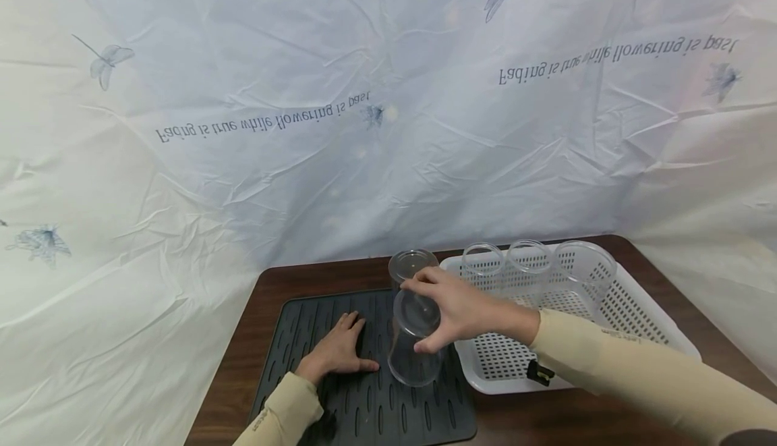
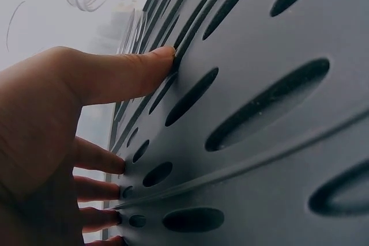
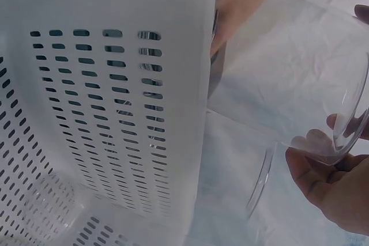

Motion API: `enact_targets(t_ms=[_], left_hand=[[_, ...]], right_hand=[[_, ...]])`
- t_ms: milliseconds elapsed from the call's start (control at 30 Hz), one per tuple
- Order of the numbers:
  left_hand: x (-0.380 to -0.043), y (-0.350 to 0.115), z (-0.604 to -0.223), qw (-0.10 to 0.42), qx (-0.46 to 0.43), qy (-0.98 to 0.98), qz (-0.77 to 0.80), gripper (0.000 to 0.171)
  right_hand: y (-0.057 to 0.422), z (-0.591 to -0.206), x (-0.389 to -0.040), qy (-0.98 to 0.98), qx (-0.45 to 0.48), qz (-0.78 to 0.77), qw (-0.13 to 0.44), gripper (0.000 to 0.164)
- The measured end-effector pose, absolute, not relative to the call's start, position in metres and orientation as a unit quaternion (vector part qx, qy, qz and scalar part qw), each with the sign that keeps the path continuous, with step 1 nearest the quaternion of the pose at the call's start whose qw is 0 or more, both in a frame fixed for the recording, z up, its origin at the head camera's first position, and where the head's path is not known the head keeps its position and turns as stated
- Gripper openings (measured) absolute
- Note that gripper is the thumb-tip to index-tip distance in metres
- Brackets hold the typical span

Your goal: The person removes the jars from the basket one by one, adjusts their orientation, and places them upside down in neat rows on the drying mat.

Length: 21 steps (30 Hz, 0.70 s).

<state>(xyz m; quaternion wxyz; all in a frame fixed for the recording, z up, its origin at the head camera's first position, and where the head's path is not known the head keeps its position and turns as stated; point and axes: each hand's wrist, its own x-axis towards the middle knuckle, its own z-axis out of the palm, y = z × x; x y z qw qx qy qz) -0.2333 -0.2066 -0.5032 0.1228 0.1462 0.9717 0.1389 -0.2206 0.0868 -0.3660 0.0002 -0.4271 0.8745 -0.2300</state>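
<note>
My right hand [image 1: 452, 308] grips the upper end of a clear cup [image 1: 413, 350], thumb on the near side and fingers on the far side. The cup stands over the dark grey drying mat [image 1: 358, 402] and looks upside down; whether its lower rim touches the mat I cannot tell. Just behind it is a second clear cup [image 1: 413, 262], also seen beside the held one in the right wrist view. To the left, my left hand [image 1: 340, 348] rests on the mat with fingers spread, and its thumb [image 2: 130, 76] touches the ribbed, slotted surface.
A white perforated basket [image 1: 485, 386] stands right of the mat, under my right forearm. Three clear cups [image 1: 585, 264] are along its far side. The brown table [image 1: 227, 372] ends at the back before a white printed sheet [image 1: 388, 162].
</note>
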Motion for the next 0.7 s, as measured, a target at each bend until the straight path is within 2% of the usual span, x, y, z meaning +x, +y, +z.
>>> enact_targets(t_ms=[700], left_hand=[[-0.232, -0.207, -0.501, 0.122, 0.152, 0.97, 0.143, 0.103]], right_hand=[[0.084, -0.379, -0.226, 0.878, -0.437, -0.196, -0.018, 0.092]])
